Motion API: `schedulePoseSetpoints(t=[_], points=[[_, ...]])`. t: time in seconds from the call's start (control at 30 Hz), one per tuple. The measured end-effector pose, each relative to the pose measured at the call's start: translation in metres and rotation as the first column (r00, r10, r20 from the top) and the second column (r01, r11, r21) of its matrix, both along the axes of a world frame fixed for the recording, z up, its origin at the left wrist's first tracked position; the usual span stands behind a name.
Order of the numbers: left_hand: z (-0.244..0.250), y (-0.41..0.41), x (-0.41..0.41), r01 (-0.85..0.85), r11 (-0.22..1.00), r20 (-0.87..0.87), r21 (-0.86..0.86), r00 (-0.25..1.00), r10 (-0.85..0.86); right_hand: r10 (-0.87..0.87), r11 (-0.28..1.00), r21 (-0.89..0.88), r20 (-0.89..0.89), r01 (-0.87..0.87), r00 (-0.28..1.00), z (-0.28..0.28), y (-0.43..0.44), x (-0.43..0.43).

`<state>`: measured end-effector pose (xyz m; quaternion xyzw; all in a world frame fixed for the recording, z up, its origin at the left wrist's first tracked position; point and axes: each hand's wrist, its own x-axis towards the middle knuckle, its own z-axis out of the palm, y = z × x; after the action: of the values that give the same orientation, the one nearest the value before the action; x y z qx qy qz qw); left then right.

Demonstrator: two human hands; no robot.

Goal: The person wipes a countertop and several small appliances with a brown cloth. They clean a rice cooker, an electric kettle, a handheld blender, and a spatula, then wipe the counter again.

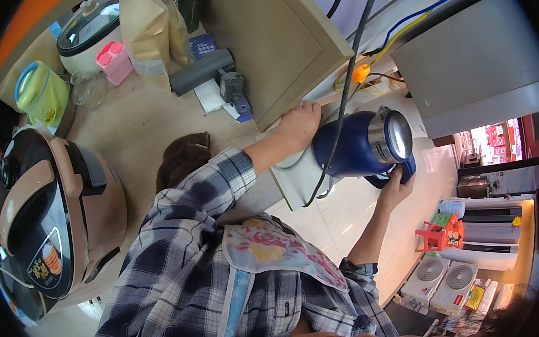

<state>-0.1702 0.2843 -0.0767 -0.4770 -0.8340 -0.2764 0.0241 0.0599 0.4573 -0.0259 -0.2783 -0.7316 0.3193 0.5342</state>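
Note:
My right hand (397, 188) is closed around the handle of a blue electric kettle (346, 143) with a metal collar and lid. My left hand (301, 124), its fingers curled, is beside the kettle's base, near the corner of a large tan panel (285, 62); whether it grips anything is hidden. A black cable (349, 79) passes in front of the kettle. Beneath the left forearm is a white surface (294, 178) with a grey cord near it. Dark brown cloth (180, 156) lies on the wooden counter (133, 124) behind my left sleeve.
A beige and black cooker (95, 191) stands at the left. Beyond it are a green container (43, 93), a pink container (114, 62), a paper bag (147, 31) and a grey cylinder (202, 71). An orange plug (360, 73) hangs among cords. Air-conditioner units (454, 277) stand far right.

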Motion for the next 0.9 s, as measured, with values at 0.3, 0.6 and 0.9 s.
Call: schedulePoseSetpoints(t=[0.3,0.6,0.9], points=[[0.016,-0.046,0.038,0.017,0.916,0.684,0.4,0.66,-0.311,0.055,0.996,-0.071,0.012,-0.054,0.998,0.002,0.001,0.006],[0.001,-0.078,0.063,0.164,0.823,0.732,0.544,0.386,-0.561,0.024,0.997,-0.071,0.005,-0.024,1.0,0.004,-0.004,-0.001],[0.014,-0.077,0.094,0.475,0.879,0.195,0.044,0.858,-0.474,0.036,0.996,-0.082,0.035,-0.033,0.999,-0.003,0.011,0.011]])
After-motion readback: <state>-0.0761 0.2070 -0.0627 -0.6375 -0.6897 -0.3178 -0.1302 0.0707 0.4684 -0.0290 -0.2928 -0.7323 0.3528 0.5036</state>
